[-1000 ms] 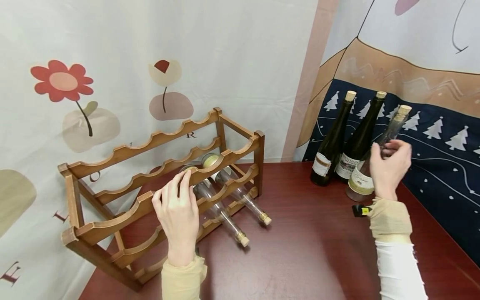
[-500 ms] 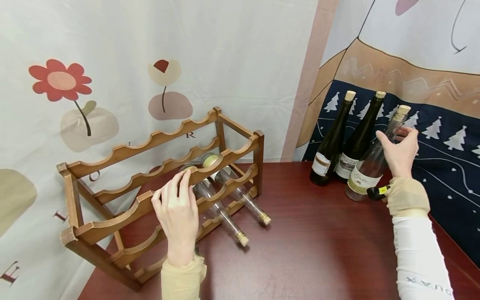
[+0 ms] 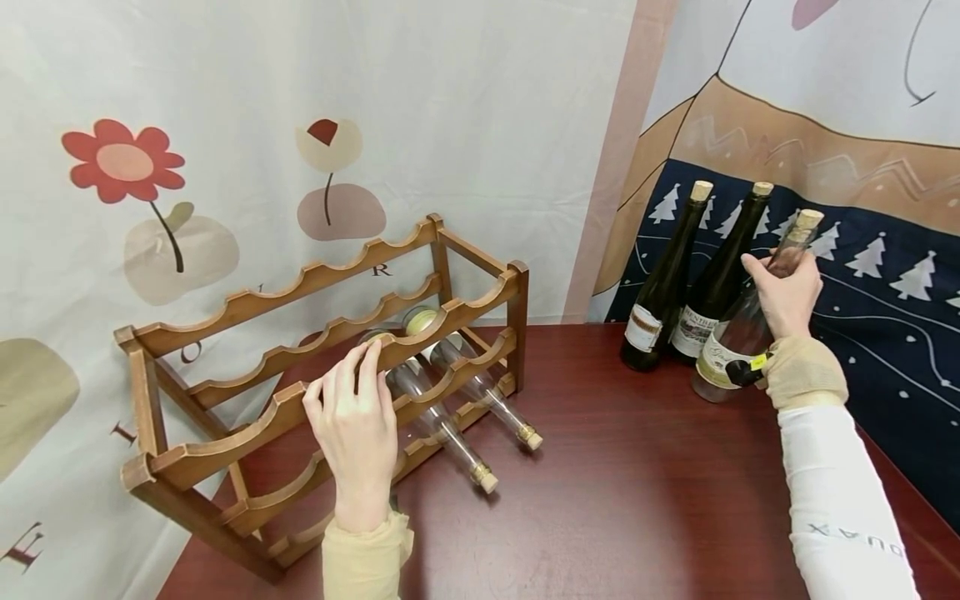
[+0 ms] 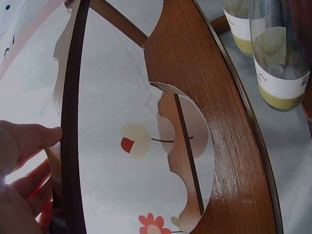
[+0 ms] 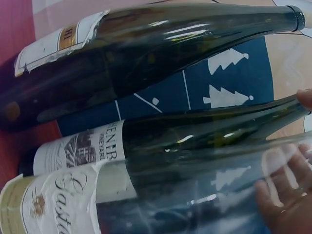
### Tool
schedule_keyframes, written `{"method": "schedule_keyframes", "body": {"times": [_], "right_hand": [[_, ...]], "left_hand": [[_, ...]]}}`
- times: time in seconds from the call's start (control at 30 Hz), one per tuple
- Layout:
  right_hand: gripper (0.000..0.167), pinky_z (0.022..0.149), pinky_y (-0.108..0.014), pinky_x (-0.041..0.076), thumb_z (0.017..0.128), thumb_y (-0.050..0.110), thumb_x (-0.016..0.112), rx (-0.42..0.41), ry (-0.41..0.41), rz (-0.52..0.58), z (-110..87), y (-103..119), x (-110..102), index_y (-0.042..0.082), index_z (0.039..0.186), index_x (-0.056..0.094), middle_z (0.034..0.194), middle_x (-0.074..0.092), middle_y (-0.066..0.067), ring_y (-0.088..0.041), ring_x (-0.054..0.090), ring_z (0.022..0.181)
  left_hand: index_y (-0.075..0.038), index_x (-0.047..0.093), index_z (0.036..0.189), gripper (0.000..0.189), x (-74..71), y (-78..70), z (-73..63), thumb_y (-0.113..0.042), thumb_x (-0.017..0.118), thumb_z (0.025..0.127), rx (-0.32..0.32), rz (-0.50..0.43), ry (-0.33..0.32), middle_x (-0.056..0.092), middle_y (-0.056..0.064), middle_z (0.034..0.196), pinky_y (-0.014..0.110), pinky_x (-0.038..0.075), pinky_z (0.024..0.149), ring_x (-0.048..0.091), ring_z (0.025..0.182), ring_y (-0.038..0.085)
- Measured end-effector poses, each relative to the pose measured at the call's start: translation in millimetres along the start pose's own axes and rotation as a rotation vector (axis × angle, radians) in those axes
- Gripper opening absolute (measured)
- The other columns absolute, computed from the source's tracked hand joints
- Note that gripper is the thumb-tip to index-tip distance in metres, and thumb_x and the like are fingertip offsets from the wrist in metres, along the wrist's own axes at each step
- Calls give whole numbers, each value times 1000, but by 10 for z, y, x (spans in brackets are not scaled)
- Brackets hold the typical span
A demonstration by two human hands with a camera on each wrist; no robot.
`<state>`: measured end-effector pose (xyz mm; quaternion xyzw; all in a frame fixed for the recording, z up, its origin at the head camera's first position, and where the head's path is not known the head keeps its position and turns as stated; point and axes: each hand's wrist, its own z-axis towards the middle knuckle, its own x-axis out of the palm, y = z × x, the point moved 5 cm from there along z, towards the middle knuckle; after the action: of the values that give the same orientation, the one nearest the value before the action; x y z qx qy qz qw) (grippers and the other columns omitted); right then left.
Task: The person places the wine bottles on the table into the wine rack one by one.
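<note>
My left hand [image 3: 354, 429] grips the upper front rail of a wooden wine rack [image 3: 517, 325]; in the left wrist view its thumb and fingers [image 4: 31, 139] lie on opposite sides of the rail. Two clear corked bottles lie in the rack's lower level, the nearer-left bottle [image 3: 450, 437] and the right bottle [image 3: 498, 400], necks toward me. At the right, my right hand [image 3: 787, 292] is round the upper part of a standing clear wine bottle [image 3: 738, 333]. Through its glass, the right wrist view shows fingers [image 5: 282, 195] behind it.
Two dark green corked bottles, the left one [image 3: 663, 287] and the middle one [image 3: 720, 275], stand close beside the clear one. The dark red table [image 3: 600, 467] reaches the patterned cloth backdrops [image 3: 487, 125] behind.
My right hand has shifted in toward the clear bottle and its fingers have closed round the upper part. The left hand stays on the rack, and the bottles stand as before.
</note>
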<state>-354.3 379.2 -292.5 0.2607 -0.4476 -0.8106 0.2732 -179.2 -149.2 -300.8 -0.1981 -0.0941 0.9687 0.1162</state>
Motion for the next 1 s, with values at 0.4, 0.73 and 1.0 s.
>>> {"method": "schedule_keyframes", "body": {"times": [0.4, 0.73, 1.0], "right_hand": [[32, 66, -14, 32, 75, 23, 75, -40, -143, 103, -31, 12, 34, 31, 74, 44, 66, 46, 19, 5, 43, 63], [19, 75, -14, 33, 80, 26, 71, -32, -260, 163, -152, 46, 3, 32, 77, 53, 64, 48, 21, 5, 45, 68], [17, 74, -15, 34, 82, 24, 66, -31, -317, 169, -298, 90, -40, 32, 74, 53, 59, 47, 22, 5, 43, 64]], "left_hand": [[-10, 64, 120, 40, -3, -14, 4, 3, 65, 82, 6, -12, -27, 65, 12, 115, 47, 34, 88, 58, 99, 33], [-9, 63, 120, 39, 2, -3, -1, 2, 64, 83, -1, 3, -1, 65, 12, 115, 47, 34, 89, 57, 100, 33], [-9, 64, 120, 39, 8, -5, 8, 3, 65, 82, 6, -12, -21, 65, 12, 114, 47, 34, 87, 58, 99, 33]]}}
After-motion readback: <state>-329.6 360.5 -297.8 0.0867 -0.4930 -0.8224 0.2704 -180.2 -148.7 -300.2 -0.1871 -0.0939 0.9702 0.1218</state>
